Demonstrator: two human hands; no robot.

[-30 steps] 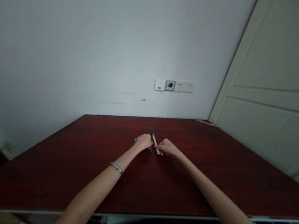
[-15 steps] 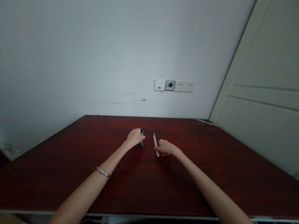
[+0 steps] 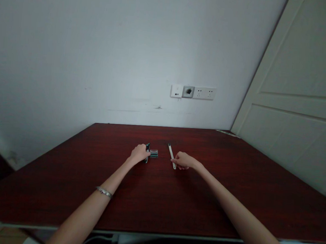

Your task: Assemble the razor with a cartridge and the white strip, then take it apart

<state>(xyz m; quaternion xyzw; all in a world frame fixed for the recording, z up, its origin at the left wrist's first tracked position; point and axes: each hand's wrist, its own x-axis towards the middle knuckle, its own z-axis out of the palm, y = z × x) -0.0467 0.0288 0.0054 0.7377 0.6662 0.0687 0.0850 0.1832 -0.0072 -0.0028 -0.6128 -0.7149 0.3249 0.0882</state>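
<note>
My left hand [image 3: 139, 153] is closed on a thin dark piece with a shiny edge [image 3: 147, 148], stood on its side above the table. Just right of it, a small flat case [image 3: 154, 153], clear with greenish-grey and reddish parts, rests on the tabletop; its contents are too small to make out. My right hand [image 3: 183, 160] pinches the near end of a slim white stick with a dark tip [image 3: 172, 155], possibly a toothbrush. The stick slants away from me, its dark tip at the far end.
The dark red wooden table [image 3: 134, 205] reaches back to a pale wall. On that wall sit several sockets and switches [image 3: 193, 92]. A white panelled door [image 3: 299, 94] stands along the right side. A pale strip [image 3: 228, 133] lies at the table's back right corner.
My left hand has moved left and slightly toward me with the dark piece, and the small flat case now shows beside it. The right hand keeps its pinch on the white stick.
</note>
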